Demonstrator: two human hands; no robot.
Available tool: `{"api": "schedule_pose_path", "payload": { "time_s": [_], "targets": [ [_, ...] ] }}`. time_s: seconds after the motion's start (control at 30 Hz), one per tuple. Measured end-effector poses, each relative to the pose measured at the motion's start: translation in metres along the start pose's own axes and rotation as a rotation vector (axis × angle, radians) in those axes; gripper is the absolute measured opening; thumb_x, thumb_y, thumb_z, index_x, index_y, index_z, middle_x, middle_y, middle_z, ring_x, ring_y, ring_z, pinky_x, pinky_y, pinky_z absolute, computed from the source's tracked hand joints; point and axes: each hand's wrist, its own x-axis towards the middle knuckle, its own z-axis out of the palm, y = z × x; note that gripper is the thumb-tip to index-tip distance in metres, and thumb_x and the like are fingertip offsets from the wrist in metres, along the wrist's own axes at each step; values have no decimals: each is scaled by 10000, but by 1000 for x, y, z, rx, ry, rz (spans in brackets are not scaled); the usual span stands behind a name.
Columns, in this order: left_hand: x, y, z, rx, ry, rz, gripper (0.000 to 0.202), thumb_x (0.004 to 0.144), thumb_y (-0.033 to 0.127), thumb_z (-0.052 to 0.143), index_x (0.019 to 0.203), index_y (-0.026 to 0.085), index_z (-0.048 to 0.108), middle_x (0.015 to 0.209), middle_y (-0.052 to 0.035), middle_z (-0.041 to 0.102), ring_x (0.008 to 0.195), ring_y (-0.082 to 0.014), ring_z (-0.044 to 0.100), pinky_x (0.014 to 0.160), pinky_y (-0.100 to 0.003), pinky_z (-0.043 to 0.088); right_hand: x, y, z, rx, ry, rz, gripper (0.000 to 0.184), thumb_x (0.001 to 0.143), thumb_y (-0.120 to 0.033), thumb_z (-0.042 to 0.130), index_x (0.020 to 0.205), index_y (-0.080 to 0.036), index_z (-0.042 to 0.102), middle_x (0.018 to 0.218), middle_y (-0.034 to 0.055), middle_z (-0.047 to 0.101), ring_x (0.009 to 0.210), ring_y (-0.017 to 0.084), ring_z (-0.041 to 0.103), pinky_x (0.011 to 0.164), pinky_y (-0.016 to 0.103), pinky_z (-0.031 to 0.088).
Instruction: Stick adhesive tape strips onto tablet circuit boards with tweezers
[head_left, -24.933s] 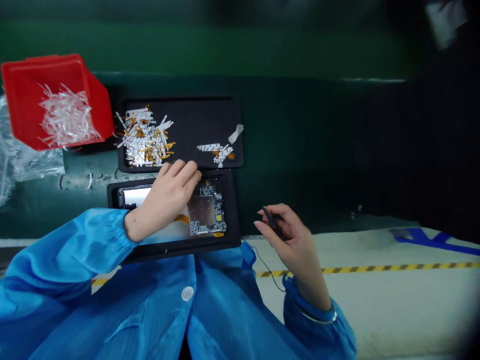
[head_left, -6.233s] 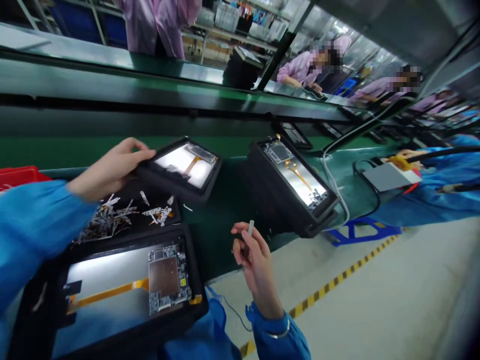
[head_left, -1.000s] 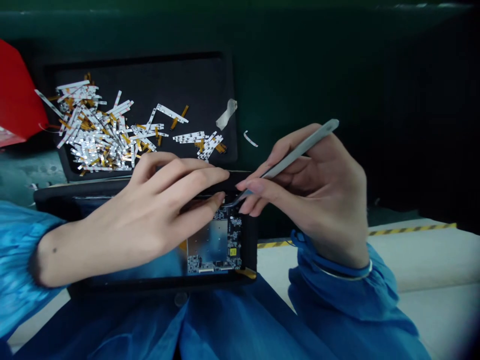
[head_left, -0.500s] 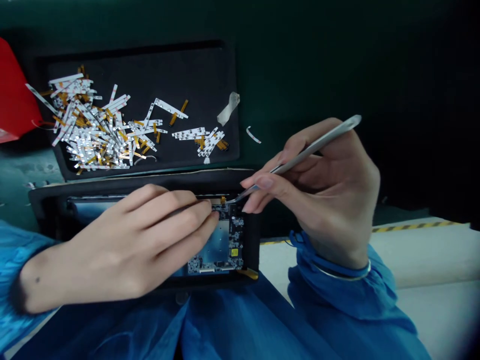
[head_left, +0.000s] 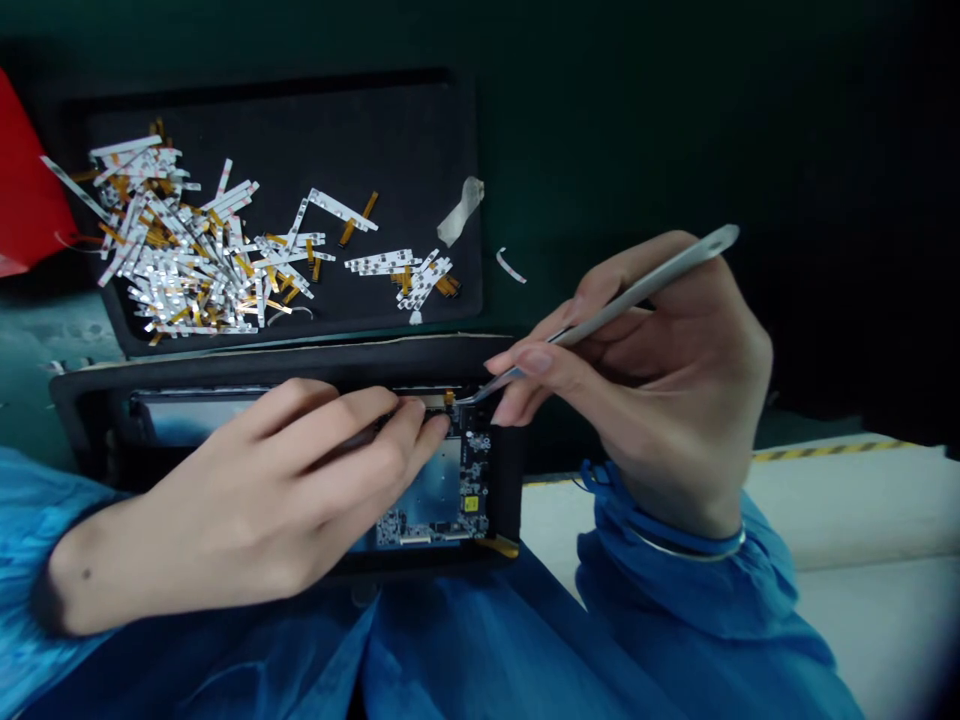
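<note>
My right hand is closed around metal tweezers. Their bent tip meets the orange tail of a flex strip at the upper edge of a dark circuit board. My left hand reaches across the open tablet-like device, its fingers curled and its fingertips pressed together at the pale part of that strip. How firmly they pinch it is partly hidden. The device lies in a black padded tray, and my left hand covers much of its middle.
Behind the device, a second black tray holds a heap of white and orange flex strips. A crumpled translucent scrap lies at its right side, and a small curved strip on the green table. Something red stands far left.
My left fingertips have slid slightly right along the board's upper edge, towards the orange tail. My right hand has shifted a little right, with the tweezers' tip still at the tail.
</note>
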Motion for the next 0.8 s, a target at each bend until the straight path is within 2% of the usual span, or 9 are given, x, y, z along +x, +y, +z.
{"api": "schedule_pose_path", "payload": {
  "time_s": [0.3,0.5,0.67,0.8],
  "targets": [
    [0,1,-2,35,-27,17,427,1055,44,351,1442,81,530,1318,-89,725,1308,-268,603,946,-433,472,-1,1,-1,9,-24,-14,268,891,-83,771,958,-250,573,753,-65,734,626,152,771,505,248,658],
    [-1,0,0,21,-5,-5,433,1051,33,347,1433,98,540,1298,-73,738,1318,-252,601,917,-434,454,-2,-3,0,-52,-3,3,280,880,-140,805,948,-288,577,773,-56,720,718,200,792,539,319,682],
    [-1,-2,0,43,-9,40,439,1043,26,357,1450,57,521,1356,-79,712,1311,-257,572,902,-430,440,-1,-2,0,-15,-5,0,264,878,-113,796,943,-258,586,752,-54,724,661,174,777,521,279,663],
    [-2,-3,1,58,8,68,432,1041,26,365,1441,31,528,1343,-88,711,1295,-270,573,883,-428,428,-1,-1,0,-40,-14,-32,285,880,-61,764,968,-259,579,754,-70,694,718,163,786,558,262,673]
  ]
}}
